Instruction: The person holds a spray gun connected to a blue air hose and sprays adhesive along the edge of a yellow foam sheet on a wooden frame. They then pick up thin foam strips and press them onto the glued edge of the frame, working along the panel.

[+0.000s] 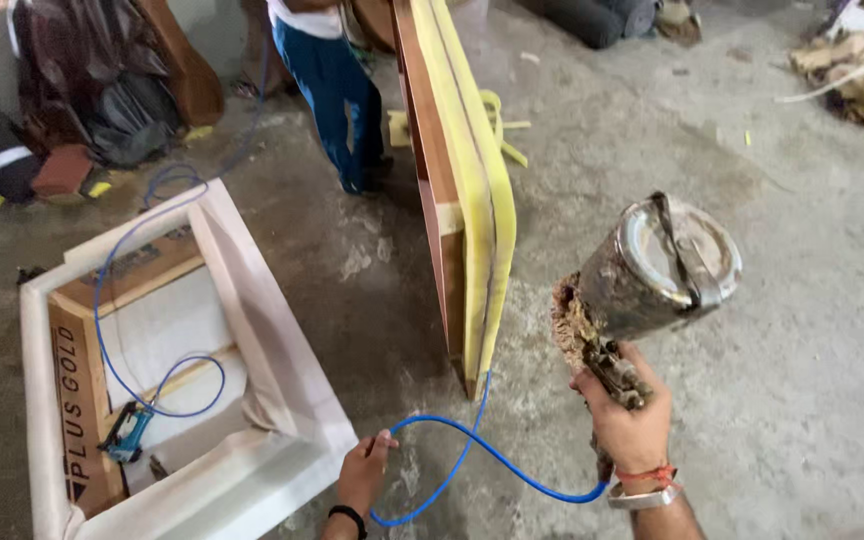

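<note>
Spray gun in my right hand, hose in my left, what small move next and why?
Probably pull the blue hose aside with the left hand: it loops on the floor under the upright foam panel, between it and the spray gun in the right hand.

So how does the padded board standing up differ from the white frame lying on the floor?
The padded board stands upright on its edge, while the white frame lies flat on the concrete floor. The padded board shows yellow foam over brown wood; the white frame is wrapped in white fabric. The padded board looks solid; the white frame is open, with a blue tool inside. Both have wood showing.
</note>
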